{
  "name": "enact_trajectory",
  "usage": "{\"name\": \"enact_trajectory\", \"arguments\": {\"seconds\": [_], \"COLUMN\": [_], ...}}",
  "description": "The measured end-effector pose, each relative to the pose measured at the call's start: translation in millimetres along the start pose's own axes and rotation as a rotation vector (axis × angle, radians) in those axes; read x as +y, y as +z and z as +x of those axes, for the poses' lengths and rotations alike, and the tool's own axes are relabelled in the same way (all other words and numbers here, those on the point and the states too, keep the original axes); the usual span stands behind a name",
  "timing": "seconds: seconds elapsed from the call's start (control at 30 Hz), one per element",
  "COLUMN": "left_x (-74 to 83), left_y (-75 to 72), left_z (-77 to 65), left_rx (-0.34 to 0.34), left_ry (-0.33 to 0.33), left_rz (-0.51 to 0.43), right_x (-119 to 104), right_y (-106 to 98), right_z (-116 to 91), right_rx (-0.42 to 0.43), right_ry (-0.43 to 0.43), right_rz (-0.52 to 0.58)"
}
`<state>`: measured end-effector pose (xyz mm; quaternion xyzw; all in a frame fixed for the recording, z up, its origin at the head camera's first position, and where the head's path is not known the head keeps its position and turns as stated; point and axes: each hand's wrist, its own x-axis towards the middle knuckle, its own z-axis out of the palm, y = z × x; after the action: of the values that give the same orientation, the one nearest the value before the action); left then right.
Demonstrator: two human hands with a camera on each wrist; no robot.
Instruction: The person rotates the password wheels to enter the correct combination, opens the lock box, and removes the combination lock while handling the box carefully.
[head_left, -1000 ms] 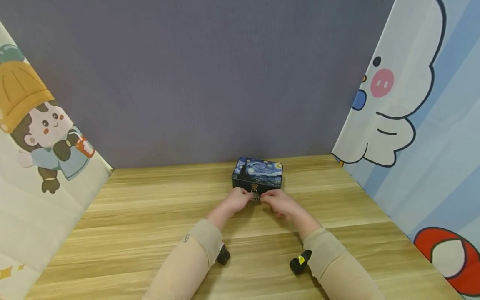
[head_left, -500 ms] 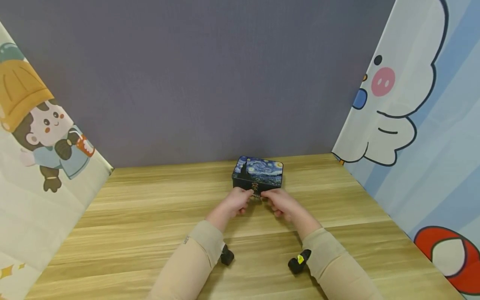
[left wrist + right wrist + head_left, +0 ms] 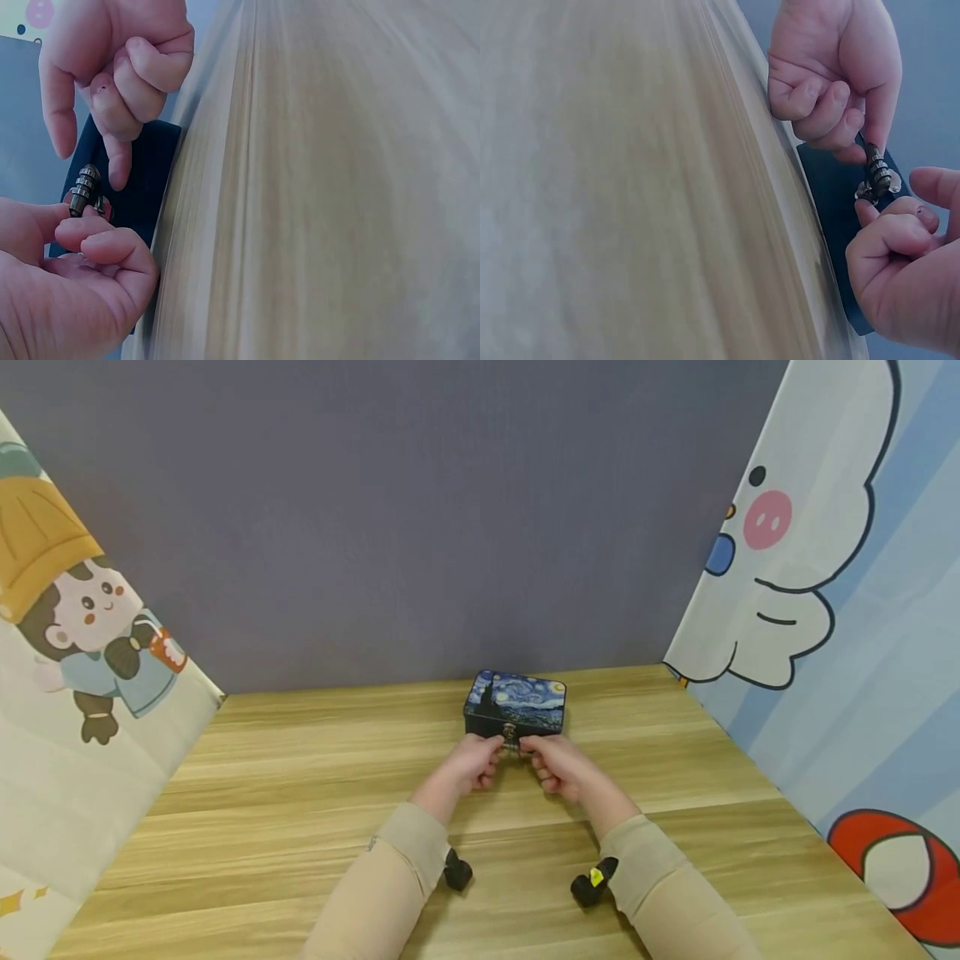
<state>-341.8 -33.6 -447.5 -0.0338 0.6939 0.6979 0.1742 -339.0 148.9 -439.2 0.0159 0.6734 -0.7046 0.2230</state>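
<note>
A small dark tin box point(image 3: 517, 700) with a starry night painting on its lid sits closed near the back of the table. On its front clasp hangs a metal combination padlock point(image 3: 85, 182) with several number dials. My left hand point(image 3: 469, 763) pinches one end of this padlock between thumb and index finger. The right hand point(image 3: 561, 767) is at the other side, its thumb and index finger spread apart around the lock and the other fingers curled in. In the right wrist view, the right index fingertip point(image 3: 866, 211) is right by the clasp, while the thumb stands off.
The wood-grain table point(image 3: 300, 827) carries the box near a grey back panel point(image 3: 420, 527). Cartoon-printed curtains point(image 3: 810, 610) stand at both sides. Black wrist cameras point(image 3: 592, 885) protrude below the beige sleeves point(image 3: 660, 877).
The padlock, earlier plainly visible hanging between the hands, is now tipped up closer to the box front. Both hands have shifted very slightly, and the right fingers are more curled below.
</note>
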Motion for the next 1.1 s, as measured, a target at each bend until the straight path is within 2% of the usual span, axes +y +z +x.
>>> {"name": "enact_trajectory", "arguments": {"seconds": [0.47,1.1], "left_x": [-0.3,0.0], "left_y": [0.0,-1.8], "left_z": [-2.9,-2.2], "left_rx": [0.013,0.001], "left_ry": [-0.01,-0.018], "left_rz": [-0.037,-0.039], "right_x": [-3,-3], "right_y": [9,18], "right_z": [-2,4], "right_rx": [-0.028,-0.026], "right_ry": [0.039,0.064], "right_rz": [0.114,0.136]}}
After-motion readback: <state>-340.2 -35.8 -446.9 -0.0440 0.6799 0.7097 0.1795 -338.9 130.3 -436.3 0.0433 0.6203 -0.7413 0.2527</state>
